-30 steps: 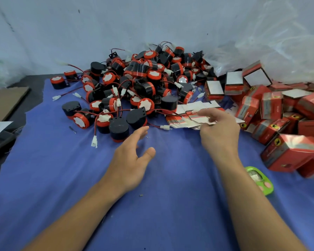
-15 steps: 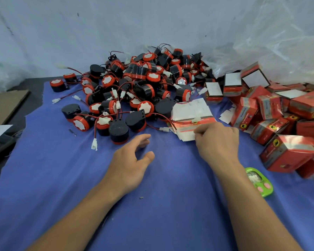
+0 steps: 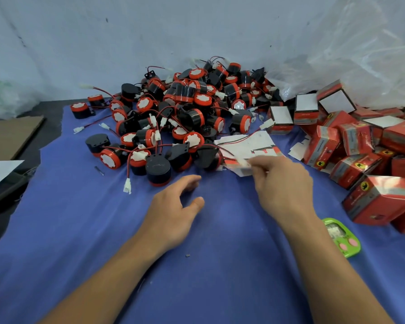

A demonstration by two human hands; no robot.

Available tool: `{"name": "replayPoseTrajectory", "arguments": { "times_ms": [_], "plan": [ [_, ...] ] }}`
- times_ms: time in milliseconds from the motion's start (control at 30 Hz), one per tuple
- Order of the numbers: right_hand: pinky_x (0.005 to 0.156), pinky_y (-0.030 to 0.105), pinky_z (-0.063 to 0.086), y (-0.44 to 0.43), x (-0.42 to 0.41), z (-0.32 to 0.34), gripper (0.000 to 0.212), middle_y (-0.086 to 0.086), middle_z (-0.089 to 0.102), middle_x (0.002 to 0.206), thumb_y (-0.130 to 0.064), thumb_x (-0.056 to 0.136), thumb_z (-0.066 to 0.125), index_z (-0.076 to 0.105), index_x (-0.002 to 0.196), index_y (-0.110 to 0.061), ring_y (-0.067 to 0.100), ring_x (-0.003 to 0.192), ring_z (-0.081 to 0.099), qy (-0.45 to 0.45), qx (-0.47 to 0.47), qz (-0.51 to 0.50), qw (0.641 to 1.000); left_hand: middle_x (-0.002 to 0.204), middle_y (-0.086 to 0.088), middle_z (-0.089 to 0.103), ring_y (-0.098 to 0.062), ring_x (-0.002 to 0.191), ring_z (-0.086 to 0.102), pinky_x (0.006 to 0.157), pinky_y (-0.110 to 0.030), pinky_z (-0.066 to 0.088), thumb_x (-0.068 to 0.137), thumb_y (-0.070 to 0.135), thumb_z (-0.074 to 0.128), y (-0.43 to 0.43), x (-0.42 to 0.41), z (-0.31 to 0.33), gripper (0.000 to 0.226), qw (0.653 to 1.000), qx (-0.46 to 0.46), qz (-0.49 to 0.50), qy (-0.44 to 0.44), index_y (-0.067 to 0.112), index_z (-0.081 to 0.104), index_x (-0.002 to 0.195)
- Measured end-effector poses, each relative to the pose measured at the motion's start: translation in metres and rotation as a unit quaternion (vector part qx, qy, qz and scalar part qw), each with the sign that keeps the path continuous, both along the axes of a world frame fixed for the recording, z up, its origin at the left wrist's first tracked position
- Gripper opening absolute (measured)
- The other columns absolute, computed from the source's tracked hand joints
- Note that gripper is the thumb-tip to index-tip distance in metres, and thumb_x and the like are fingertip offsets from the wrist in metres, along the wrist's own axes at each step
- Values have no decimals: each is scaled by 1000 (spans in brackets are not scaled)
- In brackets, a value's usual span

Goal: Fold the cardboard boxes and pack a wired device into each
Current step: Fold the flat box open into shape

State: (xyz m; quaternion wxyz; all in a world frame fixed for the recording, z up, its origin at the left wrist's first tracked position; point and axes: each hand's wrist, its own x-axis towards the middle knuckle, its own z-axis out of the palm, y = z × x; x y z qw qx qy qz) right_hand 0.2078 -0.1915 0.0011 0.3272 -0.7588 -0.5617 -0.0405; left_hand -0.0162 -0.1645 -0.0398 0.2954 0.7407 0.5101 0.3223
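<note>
Judging by their look, the flat boxes (image 3: 250, 146) are thin printed card: light, bendy, probably slick on the glossy red side and easy to crease off the score lines. The stack is loose and fanned out, so one sheet is likely to drag its neighbours along unless it is peeled off by an edge or corner, thumb on top and a finger underneath. A red and black wire (image 3: 240, 138) from the heap lies across the far part of the stack and could snag a sheet as it is lifted. That makes the near edge the safer place to take hold.

The wired devices (image 3: 185, 118) look like hard plastic drums, black with red rims, stiff and heavier than the card. Their thin leads are tangled together, so each is better gripped round the body than pulled by the wire.

The stack lies on the blue cloth (image 3: 80, 230) just beyond the right hand (image 3: 284, 185), between the heap and the made-up red boxes (image 3: 360, 148) on the right. The right hand is blurred, but its fingertips (image 3: 255, 166) are curled at the stack's near corner and seem to pinch the card there. The left hand (image 3: 173, 209) lies on the cloth with fingers loosely spread and holds nothing. The nearest black device (image 3: 158, 170) sits just ahead of it, not touching.
</note>
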Motion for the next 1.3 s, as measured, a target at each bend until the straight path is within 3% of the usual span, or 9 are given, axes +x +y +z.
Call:
{"name": "replayPoseTrajectory", "arguments": {
  "times_ms": [100,367,533,700,800,933,1067,1167,1300],
  "plan": [
    [69,36,40,-5,-4,7,22,7,78,99,-22,97,66,79,112,-30,40,92,67,46,120,-36,991,125,28,61,35,105,44,90,8,30,96,22,69,-1,1,1,48,1000,4,-4,-1,35,58,141],
    [74,46,54,-11,-9,11,12,5,79,85,-25,95,70,82,99,-25,34,85,71,108,215,-28,970,116,43,55,33,109,45,89,7,32,92,20,70,-4,1,5,56,1000,4,-9,-11,46,54,139],
    [66,16,46,-12,0,22,13,-21,65,71,-18,93,65,70,87,-28,-3,68,58,278,369,-41,886,135,38,50,22,123,41,94,5,27,89,30,70,-7,1,8,73,998,16,-46,28,52,37,151],
    [55,23,45,-3,-5,21,25,-15,57,58,-4,97,61,59,83,-23,4,55,50,544,269,20,795,167,35,-2,14,151,-9,119,-19,8,80,56,56,-8,9,8,89,988,1,-123,90,58,10,157],
    [63,33,51,1,-22,12,22,0,62,69,-3,99,62,62,83,-19,13,60,57,643,144,51,750,154,34,42,9,146,33,120,-29,31,81,57,59,-6,5,12,72,988,-51,-136,-62,50,39,150],
    [61,27,53,-5,-29,4,21,5,70,71,7,89,68,69,79,-12,12,62,62,578,16,166,799,127,10,74,-10,122,67,99,-25,54,82,37,75,-3,-1,10,39,941,-106,-106,-305,30,73,120],
    [75,20,60,-11,-34,6,32,-4,81,88,11,85,68,81,94,-18,5,83,76,470,-40,217,855,115,2,79,-17,110,74,89,-31,60,86,20,77,1,2,11,26,910,-82,-10,-407,39,81,103],
    [90,29,60,-11,-38,8,40,-2,80,103,10,84,69,81,105,-22,16,103,75,494,21,239,836,110,12,79,-8,106,73,88,-24,57,87,14,74,3,-5,14,36,927,-13,-37,-374,46,81,102],
    [91,27,53,-12,-35,6,36,-15,76,108,-3,75,85,79,96,-31,7,111,67,270,160,167,935,118,36,68,8,113,64,94,-13,48,102,29,60,-4,-4,18,28,966,193,-91,-144,48,73,119]
  ]
}}
